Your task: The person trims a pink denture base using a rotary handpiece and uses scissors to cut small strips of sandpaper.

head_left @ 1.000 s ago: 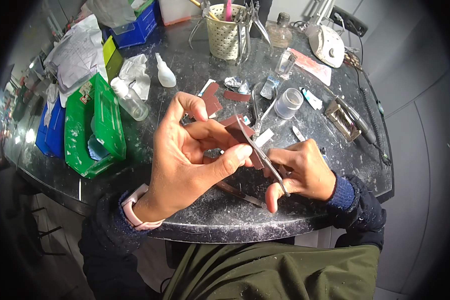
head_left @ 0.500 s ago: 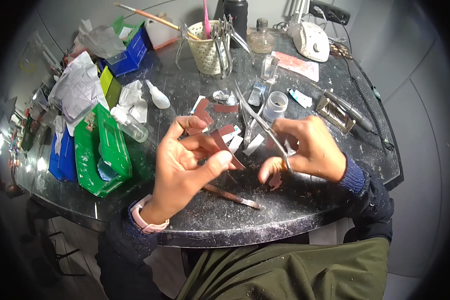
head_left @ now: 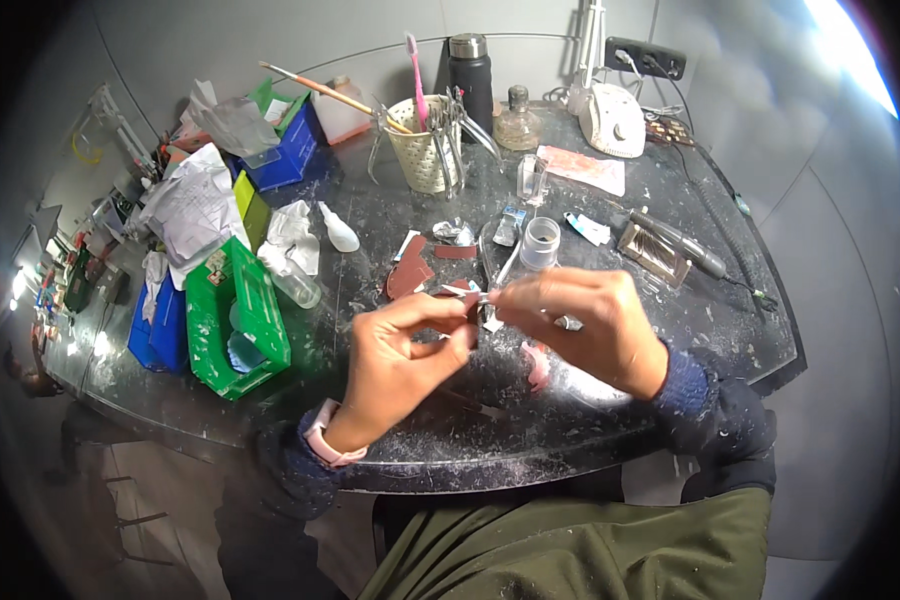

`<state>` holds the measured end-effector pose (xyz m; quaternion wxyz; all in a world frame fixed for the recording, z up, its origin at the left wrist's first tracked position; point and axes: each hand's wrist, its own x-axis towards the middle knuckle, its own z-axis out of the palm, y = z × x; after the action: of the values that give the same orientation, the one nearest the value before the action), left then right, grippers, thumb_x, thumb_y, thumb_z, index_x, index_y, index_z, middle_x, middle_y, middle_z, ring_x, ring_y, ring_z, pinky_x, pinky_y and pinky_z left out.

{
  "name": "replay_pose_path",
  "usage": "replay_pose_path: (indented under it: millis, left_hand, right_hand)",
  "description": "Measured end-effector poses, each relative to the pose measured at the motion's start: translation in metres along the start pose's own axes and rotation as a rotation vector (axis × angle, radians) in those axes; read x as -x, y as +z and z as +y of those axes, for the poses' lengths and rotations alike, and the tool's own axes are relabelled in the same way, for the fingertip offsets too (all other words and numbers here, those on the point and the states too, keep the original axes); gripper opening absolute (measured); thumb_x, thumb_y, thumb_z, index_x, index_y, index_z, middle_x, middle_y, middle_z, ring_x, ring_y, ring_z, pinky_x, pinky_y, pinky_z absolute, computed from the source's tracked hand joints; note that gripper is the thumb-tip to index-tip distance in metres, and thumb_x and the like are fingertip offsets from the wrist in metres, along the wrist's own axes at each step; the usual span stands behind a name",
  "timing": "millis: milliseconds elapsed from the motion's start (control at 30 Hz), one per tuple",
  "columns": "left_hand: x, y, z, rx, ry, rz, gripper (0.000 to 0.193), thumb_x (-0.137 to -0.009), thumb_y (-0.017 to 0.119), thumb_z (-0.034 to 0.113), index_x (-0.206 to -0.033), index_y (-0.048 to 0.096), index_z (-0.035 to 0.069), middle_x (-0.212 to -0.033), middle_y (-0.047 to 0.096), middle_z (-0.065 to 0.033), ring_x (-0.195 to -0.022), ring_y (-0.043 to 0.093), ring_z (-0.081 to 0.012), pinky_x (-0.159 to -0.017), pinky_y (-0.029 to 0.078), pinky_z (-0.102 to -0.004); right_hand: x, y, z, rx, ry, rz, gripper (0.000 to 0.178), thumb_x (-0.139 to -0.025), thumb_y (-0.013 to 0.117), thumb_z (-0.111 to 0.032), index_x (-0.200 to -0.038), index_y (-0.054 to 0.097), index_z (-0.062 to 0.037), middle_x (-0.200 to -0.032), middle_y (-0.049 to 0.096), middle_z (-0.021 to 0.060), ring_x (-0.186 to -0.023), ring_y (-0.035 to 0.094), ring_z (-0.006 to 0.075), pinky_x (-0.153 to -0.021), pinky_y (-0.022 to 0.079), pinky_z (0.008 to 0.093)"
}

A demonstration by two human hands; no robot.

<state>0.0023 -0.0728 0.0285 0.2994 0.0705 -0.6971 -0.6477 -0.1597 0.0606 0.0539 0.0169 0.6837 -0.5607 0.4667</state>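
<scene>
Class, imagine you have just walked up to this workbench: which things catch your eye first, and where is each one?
The bright green bin stands out on the left of the dark, speckled worktop. Toward the back, a pale perforated cup holds metal tools and a pink toothbrush. In the middle, the left hand pinches a small brown piece, the right hand close beside it.

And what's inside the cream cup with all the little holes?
A pink toothbrush and a long paintbrush stick out, and metal pliers hang over the rim of the cream cup. Its front wall hides both brushes' lower ends and the bottom.
</scene>
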Motion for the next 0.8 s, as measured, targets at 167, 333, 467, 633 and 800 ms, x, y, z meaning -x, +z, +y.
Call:
replay_pose_path:
  millis: [167, 333, 467, 633, 800]
  left_hand:
    - [0.020, 0.009, 0.010, -0.122, 0.070, -0.039, 0.015, -0.079, 0.063, -0.009, -0.094, 0.064, -0.006, -0.095, 0.062, -0.0075, -0.087, 0.062, -0.0110, -0.074, 0.056, -0.0219]
    - [0.045, 0.017, 0.029, -0.276, 0.139, -0.012, 0.009, -0.082, 0.065, -0.001, -0.090, 0.064, -0.005, -0.089, 0.065, -0.0091, -0.079, 0.063, -0.0105, -0.067, 0.053, -0.0228]
    - [0.070, 0.024, 0.043, -0.473, 0.311, -0.044, 0.009, -0.079, 0.071, 0.003, -0.085, 0.065, -0.001, -0.079, 0.066, -0.0117, -0.067, 0.064, -0.0210, -0.061, 0.050, -0.0285]
    - [0.095, 0.029, 0.048, -0.495, 0.348, -0.065, 0.013, -0.075, 0.074, 0.003, -0.086, 0.066, 0.001, -0.077, 0.066, -0.0101, -0.065, 0.064, -0.0222, -0.063, 0.052, -0.0308]
    - [0.118, 0.034, 0.049, -0.511, 0.511, -0.328, 0.029, -0.073, 0.070, 0.002, -0.101, 0.065, 0.007, -0.082, 0.063, -0.0048, -0.069, 0.061, -0.0204, -0.062, 0.052, -0.0319]
  right_hand:
    - [0.002, 0.002, -0.027, -0.034, 0.063, -0.022, 0.017, -0.079, 0.069, -0.003, -0.096, 0.067, -0.0031, -0.084, 0.064, 0.0095, -0.069, 0.067, 0.0219, -0.058, 0.053, 0.0294]
    - [0.012, 0.003, -0.048, -0.144, 0.140, -0.061, 0.018, -0.077, 0.070, 0.000, -0.094, 0.067, -0.0034, -0.083, 0.064, 0.0062, -0.068, 0.065, 0.0172, -0.055, 0.054, 0.0271]
    - [0.032, -0.003, -0.071, -0.270, 0.221, -0.176, 0.021, -0.077, 0.067, 0.006, -0.096, 0.066, -0.0011, -0.087, 0.064, 0.0074, -0.077, 0.064, 0.0164, -0.057, 0.053, 0.0246]
    - [0.064, -0.002, -0.089, -0.481, 0.302, -0.222, 0.015, -0.084, 0.060, 0.007, -0.098, 0.063, 0.0032, -0.094, 0.062, 0.0109, -0.075, 0.063, 0.0139, -0.058, 0.053, 0.0222]
    - [0.077, -0.014, -0.097, -0.868, 0.650, -0.561, 0.010, -0.088, 0.062, -0.005, -0.089, 0.063, 0.0044, -0.083, 0.063, 0.0071, -0.069, 0.061, 0.0096, -0.059, 0.051, 0.0232]
